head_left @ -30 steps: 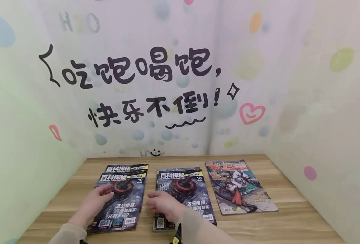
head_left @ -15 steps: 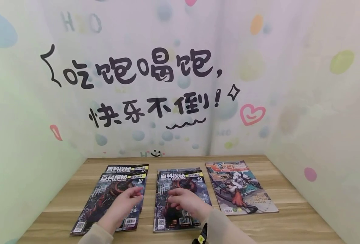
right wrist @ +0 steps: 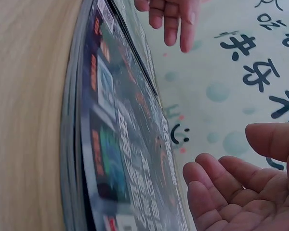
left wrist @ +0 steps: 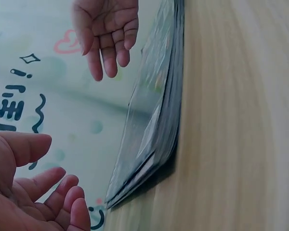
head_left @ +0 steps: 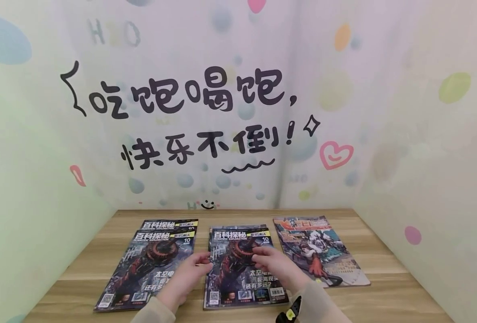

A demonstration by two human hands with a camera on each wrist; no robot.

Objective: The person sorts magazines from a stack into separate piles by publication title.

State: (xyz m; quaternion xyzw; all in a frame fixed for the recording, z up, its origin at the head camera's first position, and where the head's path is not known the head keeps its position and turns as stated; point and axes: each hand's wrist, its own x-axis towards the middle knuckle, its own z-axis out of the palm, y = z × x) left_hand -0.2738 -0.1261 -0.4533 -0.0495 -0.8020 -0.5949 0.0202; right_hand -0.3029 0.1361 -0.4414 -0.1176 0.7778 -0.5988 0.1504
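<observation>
Left hand: A left hand (head_left: 186, 277) reaches into the gap beside the middle pile, fingers (left wrist: 43, 183) loosely bent, thumb well apart from them, grasping nothing.
Right hand: A right hand (head_left: 280, 270) hovers over the right side of that pile, fingers (right wrist: 250, 174) relaxed, thumb spread away, likewise empty.
Middle pile: Lying on a wooden table (head_left: 387, 309), the middle pile (head_left: 230, 269) of magazines faces up, a strip of an underlying cover (head_left: 238, 226) showing past its far edge. Its copies cannot be counted.
Left pile: Just beside it, the left pile (head_left: 135, 264) shows its upper copy set nearer the person, the one beneath peeking out beyond.
Slanted magazine: A differently covered magazine (head_left: 321, 251) lies at an angle on the right.
Palms: Judged from the pose, the step centers on the middle pile; both hands would do best to come down level, one at each long side, meeting page edges rather than covers.
Pressure: Light, equal pushes from opposite sides should suit the offset copies; a hard squeeze could bow them.
Glossy covers: The shine suggests a slick surface, so pressing from above may send the top copy sliding.
Left sleeve: The left sleeve (head_left: 154, 312) overlaps the left pile's near corner in the head view; a raised wrist would avoid nudging it.
</observation>
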